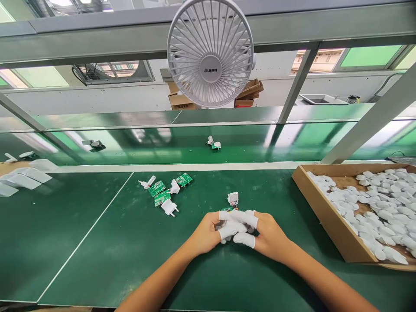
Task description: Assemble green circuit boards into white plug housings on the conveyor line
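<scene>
My left hand (209, 231) and my right hand (264, 232) meet over the green bench, their fingertips in white finger cots. Both are closed, fingers curled together around something small and whitish that the fingers mostly cover. Just beyond the fingertips a green circuit board (228, 209) shows partly, and a white plug piece (233, 198) with short wires stands against it. The fingers hide the rest of that board, and I cannot tell whether they touch it. Further left lie several circuit boards (157, 188) with white plugs (169, 207) wired to them.
To the right stands a cardboard tray (331, 225) full of white oval plastic pieces (386, 216). White casings (27, 177) are grouped at the far left. Another wired board (214, 144) rests on the strip beyond the white rail (182, 167). A white fan (210, 54) hangs overhead.
</scene>
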